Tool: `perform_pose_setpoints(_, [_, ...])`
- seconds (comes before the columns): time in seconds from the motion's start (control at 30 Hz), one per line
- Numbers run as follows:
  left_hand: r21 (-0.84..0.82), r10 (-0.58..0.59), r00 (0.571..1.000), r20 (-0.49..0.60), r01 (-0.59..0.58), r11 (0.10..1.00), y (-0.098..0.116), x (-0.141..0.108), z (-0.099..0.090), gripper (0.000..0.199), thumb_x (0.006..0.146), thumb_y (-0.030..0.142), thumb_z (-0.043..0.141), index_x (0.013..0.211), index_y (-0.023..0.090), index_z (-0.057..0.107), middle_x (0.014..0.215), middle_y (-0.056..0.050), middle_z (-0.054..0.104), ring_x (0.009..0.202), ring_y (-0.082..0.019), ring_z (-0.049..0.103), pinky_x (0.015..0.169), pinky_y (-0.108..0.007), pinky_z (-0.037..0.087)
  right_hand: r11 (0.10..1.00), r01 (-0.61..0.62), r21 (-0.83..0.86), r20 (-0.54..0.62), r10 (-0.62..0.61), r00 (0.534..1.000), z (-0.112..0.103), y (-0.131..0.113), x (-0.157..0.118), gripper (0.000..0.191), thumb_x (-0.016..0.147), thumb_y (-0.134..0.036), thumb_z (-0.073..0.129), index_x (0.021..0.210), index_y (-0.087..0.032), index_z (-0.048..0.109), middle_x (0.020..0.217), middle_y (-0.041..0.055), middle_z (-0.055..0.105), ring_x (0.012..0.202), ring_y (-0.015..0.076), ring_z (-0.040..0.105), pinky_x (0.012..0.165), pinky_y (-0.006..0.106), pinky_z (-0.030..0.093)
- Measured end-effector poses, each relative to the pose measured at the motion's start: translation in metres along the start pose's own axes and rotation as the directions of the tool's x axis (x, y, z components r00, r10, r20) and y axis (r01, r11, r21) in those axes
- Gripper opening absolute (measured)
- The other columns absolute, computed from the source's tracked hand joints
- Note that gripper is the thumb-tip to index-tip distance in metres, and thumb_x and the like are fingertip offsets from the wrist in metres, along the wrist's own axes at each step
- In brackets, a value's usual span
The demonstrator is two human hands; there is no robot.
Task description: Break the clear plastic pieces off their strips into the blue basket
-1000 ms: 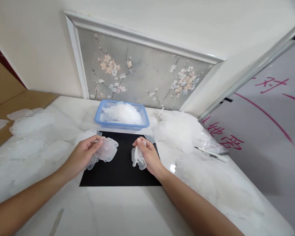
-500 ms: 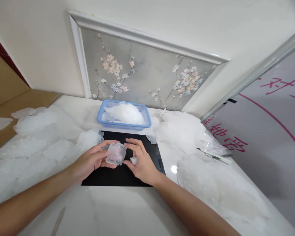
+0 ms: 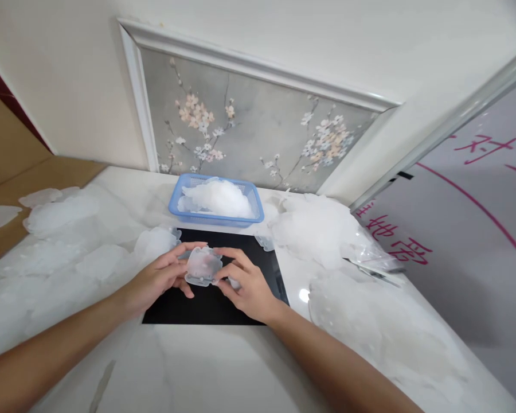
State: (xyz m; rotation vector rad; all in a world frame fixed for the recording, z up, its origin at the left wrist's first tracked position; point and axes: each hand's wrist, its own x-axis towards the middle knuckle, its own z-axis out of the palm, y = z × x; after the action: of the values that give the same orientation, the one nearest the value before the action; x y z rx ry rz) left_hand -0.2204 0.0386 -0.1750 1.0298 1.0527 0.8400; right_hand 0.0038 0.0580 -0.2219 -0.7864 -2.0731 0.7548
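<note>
A translucent, pale plastic piece [image 3: 203,267] with a wavy edge is held between my two hands, above a black mat [image 3: 189,310]. My left hand [image 3: 163,275] has its fingers around the piece's left side, with the lower fingers parted from it. Thumb and fingers of my right hand [image 3: 245,284] grip the right edge. A small whitish item [image 3: 234,283] shows inside my right hand, partly hidden by the fingers.
Behind the mat stands a blue basket [image 3: 216,220] with a heap of similar translucent pieces. More piles lie left [image 3: 64,252] and right [image 3: 313,229] on the white marbled table [image 3: 189,367]. A plastic bag [image 3: 374,252] lies at the right; a framed floral panel [image 3: 249,126] is behind.
My right hand has moved left and closed on the right edge of the piece. The lower fingers of my left hand have loosened, and the piece has tilted slightly.
</note>
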Motion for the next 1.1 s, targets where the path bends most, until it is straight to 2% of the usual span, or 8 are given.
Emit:
perform_pose_setpoints(0.13, [0.040, 0.023, 0.999, 0.035, -0.024, 0.999, -0.004, 0.006, -0.004, 0.048, 0.088, 0.029, 0.053, 0.136, 0.023, 0.054, 0.107, -0.011, 0.073, 0.086, -0.020, 0.065, 0.064, -0.028, 0.049, 0.920, -0.240, 0.309, -0.067, 0.273, 0.960, -0.001, -0.004, 0.004, 0.014, 0.095, -0.037, 0.060, 0.087, -0.026, 0.056, 0.095, 0.0050, 0.075, 0.071, 0.0178, 0.064, 0.064, 0.032, 0.051])
perform_pose_setpoints(0.23, [0.193, 0.086, 0.996, -0.009, -0.082, 0.978, -0.009, 0.012, -0.010, 0.046, 0.085, 0.031, 0.055, 0.131, 0.023, 0.056, 0.104, -0.009, 0.068, 0.074, -0.017, 0.062, 0.054, -0.026, 0.043, 0.777, -0.368, 0.510, -0.111, 0.484, 0.868, -0.002, 0.000, 0.008, 0.026, 0.088, -0.046, 0.068, 0.085, -0.025, 0.053, 0.061, -0.0047, 0.060, 0.047, 0.0110, 0.045, 0.046, 0.022, 0.036])
perform_pose_setpoints(0.4, [0.631, 0.309, 0.936, -0.170, -0.137, 0.764, -0.014, 0.018, -0.020, 0.046, 0.082, 0.042, 0.061, 0.124, 0.024, 0.061, 0.074, 0.006, 0.045, 0.058, -0.013, 0.048, 0.058, -0.026, 0.040, 0.445, -0.452, 0.773, 0.067, 0.651, 0.756, -0.005, 0.007, 0.014, 0.037, 0.073, -0.047, 0.080, 0.092, -0.022, 0.060, 0.058, -0.0061, 0.058, 0.043, 0.0082, 0.041, 0.040, 0.018, 0.031])
perform_pose_setpoints(0.5, [0.742, 0.335, 0.923, -0.191, -0.087, 0.665, -0.011, 0.019, -0.023, 0.047, 0.079, 0.045, 0.063, 0.121, 0.024, 0.064, 0.067, 0.008, 0.044, 0.056, -0.013, 0.046, 0.058, -0.026, 0.039, 0.354, -0.458, 0.815, 0.121, 0.669, 0.733, -0.007, 0.008, 0.015, 0.038, 0.069, -0.045, 0.083, 0.092, -0.021, 0.065, 0.061, -0.0036, 0.062, 0.042, 0.0081, 0.043, 0.039, 0.018, 0.031])
perform_pose_setpoints(0.6, [0.767, 0.297, 0.930, -0.218, -0.026, 0.641, -0.005, 0.018, -0.022, 0.028, 0.081, 0.047, 0.059, 0.093, 0.023, 0.068, 0.061, 0.007, 0.046, 0.052, -0.013, 0.044, 0.052, -0.024, 0.034, 0.334, -0.457, 0.824, 0.138, 0.665, 0.734, -0.007, 0.008, 0.014, 0.037, 0.067, -0.041, 0.084, 0.092, -0.019, 0.068, 0.058, -0.0036, 0.061, 0.041, 0.0073, 0.042, 0.038, 0.018, 0.028])
perform_pose_setpoints(0.73, [0.769, 0.332, 0.908, -0.256, -0.017, 0.639, 0.002, 0.015, -0.018, 0.036, 0.084, 0.049, 0.054, 0.061, 0.022, 0.048, 0.053, 0.006, 0.036, 0.049, -0.012, 0.036, 0.049, -0.024, 0.026, 0.326, -0.460, 0.826, 0.146, 0.665, 0.733, -0.009, 0.007, 0.015, 0.036, 0.067, -0.039, 0.083, 0.093, -0.018, 0.069, 0.053, -0.0054, 0.056, 0.040, 0.0066, 0.038, 0.037, 0.018, 0.026])
perform_pose_setpoints(0.93, [0.546, 0.330, 0.893, -0.307, -0.119, 0.829, 0.003, 0.013, -0.019, 0.042, 0.083, 0.056, 0.063, 0.064, 0.021, 0.048, 0.060, 0.005, 0.043, 0.057, -0.013, 0.042, 0.054, -0.026, 0.034, 0.337, -0.458, 0.823, 0.138, 0.663, 0.736, -0.007, 0.008, 0.015, 0.038, 0.066, -0.044, 0.086, 0.090, -0.020, 0.068, 0.056, -0.0052, 0.057, 0.041, 0.0075, 0.041, 0.039, 0.019, 0.031])
perform_pose_setpoints(1.1, [0.080, 0.101, 0.975, -0.196, -0.087, 0.993, 0.002, 0.013, -0.014, 0.037, 0.078, 0.056, 0.074, 0.086, 0.020, 0.070, 0.087, -0.006, 0.073, 0.085, -0.023, 0.067, 0.077, -0.034, 0.055, 0.593, -0.401, 0.698, -0.019, 0.576, 0.817, -0.008, 0.011, 0.013, 0.039, 0.079, -0.059, 0.074, 0.076, -0.021, 0.063, 0.065, -0.0008, 0.059, 0.054, 0.0118, 0.049, 0.049, 0.024, 0.039])
